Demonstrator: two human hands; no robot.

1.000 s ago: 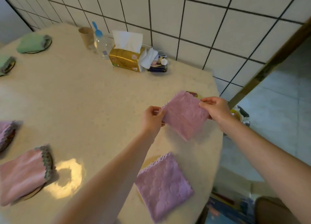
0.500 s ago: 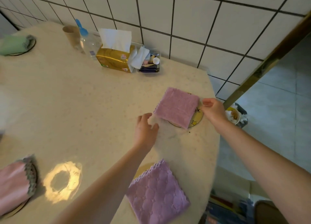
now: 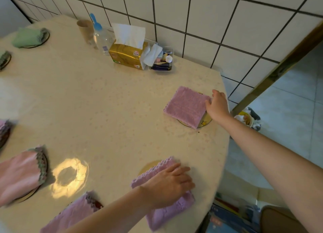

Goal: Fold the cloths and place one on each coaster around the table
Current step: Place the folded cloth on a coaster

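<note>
A folded pink-purple cloth [image 3: 186,105] lies on a yellow star coaster [image 3: 205,122] near the table's right edge. My right hand [image 3: 218,106] touches that cloth's right edge with its fingers. A second purple cloth [image 3: 167,213] lies on a tan coaster [image 3: 150,166] at the near edge, and my left hand [image 3: 169,185] rests flat on it with fingers spread. More folded cloths sit on coasters: a purple one [image 3: 73,213] at the bottom, a pink one [image 3: 19,173] at left, a green one [image 3: 28,37] at far left.
A gold tissue box [image 3: 127,55], a clear bottle with a blue cap [image 3: 100,35], a paper cup [image 3: 85,28] and a small box of oddments [image 3: 163,61] stand against the tiled wall. A waste bin [image 3: 248,119] is on the floor beyond the cream table [image 3: 97,99].
The pink-purple cloth went from being held up by both hands to lying on the star coaster. My left hand let go and moved down onto the near purple cloth.
</note>
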